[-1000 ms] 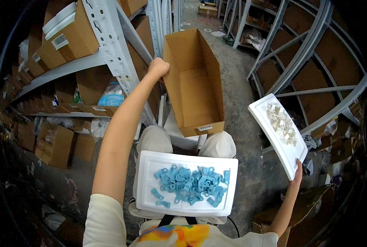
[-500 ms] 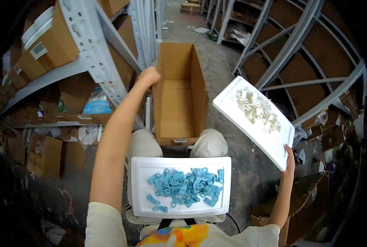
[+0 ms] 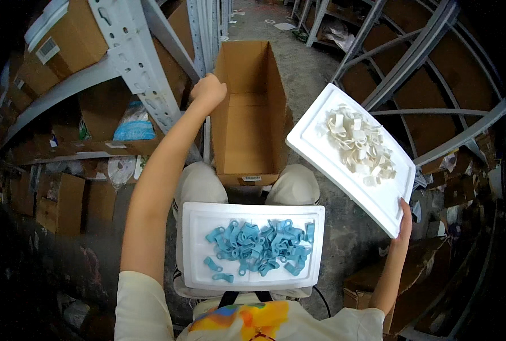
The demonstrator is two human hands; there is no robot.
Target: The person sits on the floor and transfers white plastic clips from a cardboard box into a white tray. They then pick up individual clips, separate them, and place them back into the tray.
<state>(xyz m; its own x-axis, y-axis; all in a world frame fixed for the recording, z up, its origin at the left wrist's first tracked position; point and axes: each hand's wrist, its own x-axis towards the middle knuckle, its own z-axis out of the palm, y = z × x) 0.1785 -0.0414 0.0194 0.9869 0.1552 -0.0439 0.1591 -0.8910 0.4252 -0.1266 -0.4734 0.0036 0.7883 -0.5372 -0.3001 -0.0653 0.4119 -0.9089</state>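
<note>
My left hand point(image 3: 209, 92) is closed on the left wall of an open, tall cardboard box point(image 3: 247, 122) that stands in front of my knees. Nothing shows on the part of the box floor in view. Out to the right, my right hand point(image 3: 403, 219) grips the near corner of a white tray point(image 3: 344, 176), held tilted in the air. Small cream-white looped pieces point(image 3: 361, 145) are heaped on it. A second white tray point(image 3: 195, 267) rests on my lap, carrying a pile of small blue looped pieces point(image 3: 258, 247); neither hand touches it.
Grey metal shelving point(image 3: 131, 54) with cardboard boxes rises close on the left. More metal racks point(image 3: 378, 68) line the right side. A torn cardboard box point(image 3: 417, 273) sits on the floor at lower right. Beyond the box, a concrete aisle point(image 3: 258, 25) runs away between the shelves.
The white tray in my right hand has come slightly nearer, and its cream pieces look more spread and closer. My left hand stays at the box wall. The whole view has shifted a little.
</note>
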